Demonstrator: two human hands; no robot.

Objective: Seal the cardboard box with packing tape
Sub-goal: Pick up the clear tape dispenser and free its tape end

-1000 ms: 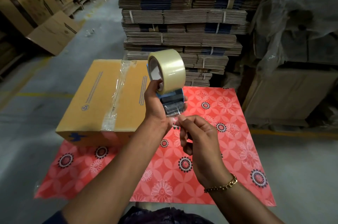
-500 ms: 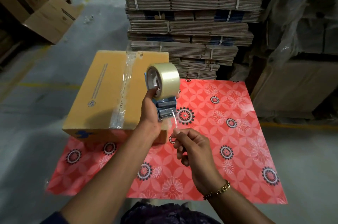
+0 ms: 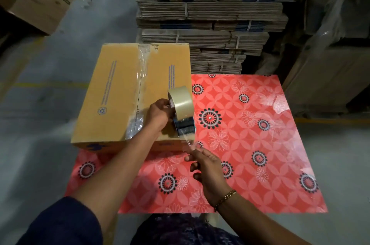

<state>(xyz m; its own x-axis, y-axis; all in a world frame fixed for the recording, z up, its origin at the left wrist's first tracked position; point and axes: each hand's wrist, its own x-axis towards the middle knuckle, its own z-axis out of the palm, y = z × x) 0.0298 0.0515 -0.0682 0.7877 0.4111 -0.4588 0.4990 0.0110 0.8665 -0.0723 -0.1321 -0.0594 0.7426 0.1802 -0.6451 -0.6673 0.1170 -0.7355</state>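
Tape drawn from the dispenser over the box's near right corner

The left hand grips the tape dispenser, roll up, mouth toward the person; the right hand pinches the clear tape end. The cardboard box lies lengthwise away, on the red floral mat.

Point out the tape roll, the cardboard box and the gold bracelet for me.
tape roll (image 3: 183,99), head view, on its outer wound face
cardboard box (image 3: 118,92), head view, on the left top flap
gold bracelet (image 3: 227,197), head view, on the chain at the wrist
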